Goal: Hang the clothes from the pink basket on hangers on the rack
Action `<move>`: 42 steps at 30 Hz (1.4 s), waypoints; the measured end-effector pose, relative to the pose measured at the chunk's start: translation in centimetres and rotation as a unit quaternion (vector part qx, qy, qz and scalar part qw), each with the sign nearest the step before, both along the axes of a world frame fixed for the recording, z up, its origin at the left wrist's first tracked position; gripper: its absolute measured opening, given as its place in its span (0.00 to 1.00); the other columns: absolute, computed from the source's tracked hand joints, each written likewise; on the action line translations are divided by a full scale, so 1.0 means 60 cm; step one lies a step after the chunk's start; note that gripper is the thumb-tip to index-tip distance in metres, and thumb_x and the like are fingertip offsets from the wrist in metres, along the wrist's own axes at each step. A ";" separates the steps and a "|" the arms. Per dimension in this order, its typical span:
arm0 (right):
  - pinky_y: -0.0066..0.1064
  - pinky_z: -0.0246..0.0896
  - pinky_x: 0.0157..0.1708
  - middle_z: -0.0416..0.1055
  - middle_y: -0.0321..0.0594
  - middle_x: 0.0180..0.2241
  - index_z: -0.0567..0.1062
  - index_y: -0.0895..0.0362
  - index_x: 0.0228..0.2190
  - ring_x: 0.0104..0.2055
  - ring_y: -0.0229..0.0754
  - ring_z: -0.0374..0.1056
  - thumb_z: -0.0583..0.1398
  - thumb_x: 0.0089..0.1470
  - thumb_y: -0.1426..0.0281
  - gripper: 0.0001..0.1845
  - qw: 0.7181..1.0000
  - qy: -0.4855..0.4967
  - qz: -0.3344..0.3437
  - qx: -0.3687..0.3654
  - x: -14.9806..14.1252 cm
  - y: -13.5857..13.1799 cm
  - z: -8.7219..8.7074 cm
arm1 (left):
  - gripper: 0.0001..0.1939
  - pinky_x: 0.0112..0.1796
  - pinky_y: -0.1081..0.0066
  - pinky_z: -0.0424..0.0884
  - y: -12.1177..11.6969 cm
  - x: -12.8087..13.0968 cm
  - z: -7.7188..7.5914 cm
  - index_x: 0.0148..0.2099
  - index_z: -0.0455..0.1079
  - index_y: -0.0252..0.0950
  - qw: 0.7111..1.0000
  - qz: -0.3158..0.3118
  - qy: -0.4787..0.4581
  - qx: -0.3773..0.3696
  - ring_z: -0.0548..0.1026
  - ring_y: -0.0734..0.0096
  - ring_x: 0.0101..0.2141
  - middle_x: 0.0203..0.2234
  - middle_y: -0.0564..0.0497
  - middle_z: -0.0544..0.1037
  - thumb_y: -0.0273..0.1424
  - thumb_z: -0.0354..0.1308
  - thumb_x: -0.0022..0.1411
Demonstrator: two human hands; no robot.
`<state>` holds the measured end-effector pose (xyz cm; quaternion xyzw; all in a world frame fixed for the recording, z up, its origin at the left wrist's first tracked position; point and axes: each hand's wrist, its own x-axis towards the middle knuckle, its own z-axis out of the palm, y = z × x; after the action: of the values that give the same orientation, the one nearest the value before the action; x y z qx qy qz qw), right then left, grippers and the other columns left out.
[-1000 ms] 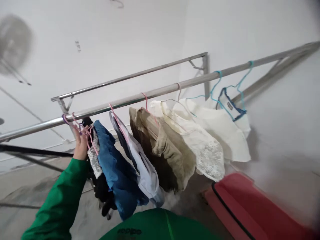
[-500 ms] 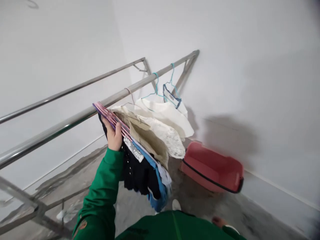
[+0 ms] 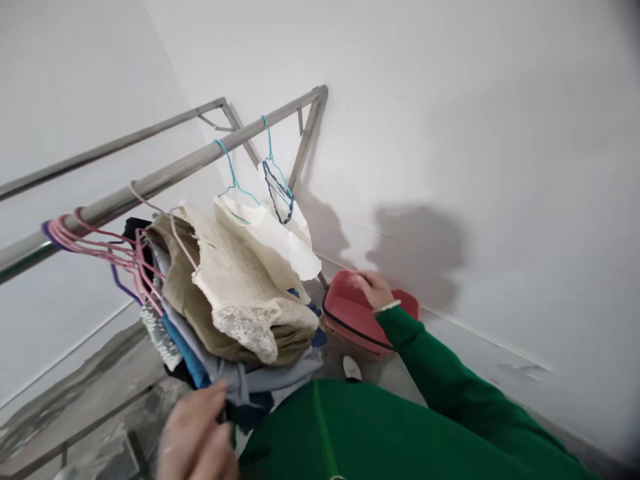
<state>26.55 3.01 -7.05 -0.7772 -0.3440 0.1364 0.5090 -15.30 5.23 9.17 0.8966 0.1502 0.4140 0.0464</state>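
Note:
My left hand (image 3: 197, 433) is low in the picture, smeared by motion, beside the lower edge of the bunched clothes; its fingers are too blurred to read. My right hand (image 3: 375, 290) is out over the red basket (image 3: 357, 320), apart from the garments, with its fingers loosely apart and nothing visible in them. Pink hangers (image 3: 107, 248) and a purple hanger (image 3: 120, 283) carry dark, blue and grey clothes on the metal rail (image 3: 183, 163). Nearer the wall hang olive clothing (image 3: 187, 300), a cream lace top (image 3: 230, 267) and a white top (image 3: 265, 233).
A second rail (image 3: 125, 141) runs behind the first. Turquoise hangers (image 3: 233, 173) hold the white tops near the rail's end bracket (image 3: 313, 123) at the wall. The basket's black handle (image 3: 350, 327) lies along its near side. A white shoe (image 3: 351, 367) shows on the floor.
My left hand has let go of the bunched hangers and dropped down. My right hand has come up over the basket. The hangers have spread somewhat, and the view has turned right.

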 end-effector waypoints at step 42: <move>0.36 0.61 0.40 0.72 0.41 0.29 0.68 0.58 0.26 0.32 0.33 0.68 0.45 0.58 0.65 0.17 0.847 0.442 0.031 0.295 0.258 -0.075 0.161 | 0.13 0.39 0.62 0.70 0.151 0.434 0.094 0.23 0.63 0.35 0.859 -0.079 -0.432 -0.263 0.66 0.74 0.25 0.18 0.55 0.61 0.32 0.53 0.60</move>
<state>42.01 -1.51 2.63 -0.4369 -0.1310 0.3735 0.8077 10.74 14.27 14.80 0.5913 0.1468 0.6999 0.3729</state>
